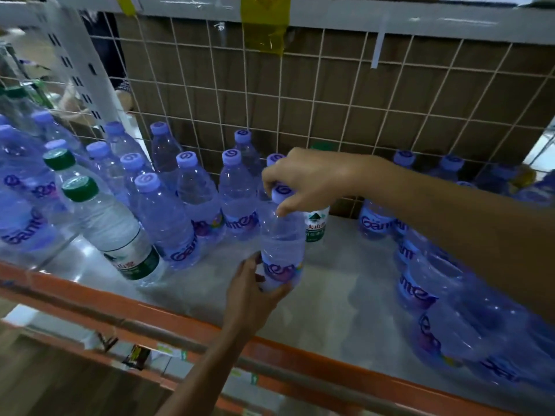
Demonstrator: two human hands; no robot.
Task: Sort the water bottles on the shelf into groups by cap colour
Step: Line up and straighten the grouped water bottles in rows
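Observation:
A purple-capped water bottle (282, 244) stands upright in the middle of the shelf (339, 283). My right hand (306, 181) grips it at the cap and neck from above. My left hand (252, 292) holds its base from the front. Several purple-capped bottles (192, 187) stand in rows to its left and along the back. Two green-capped bottles (105, 223) stand at the front left. A third bottle with a green label (316, 224) stands behind the held one, its cap hidden by my right hand. More purple bottles (420, 283) crowd the right side under my right arm.
A white wire grid (330, 94) backed by cardboard closes off the rear of the shelf. An orange beam (144, 310) runs along the front edge. A white upright post (81, 70) stands at the left. Bare shelf surface lies in the middle, right of the held bottle.

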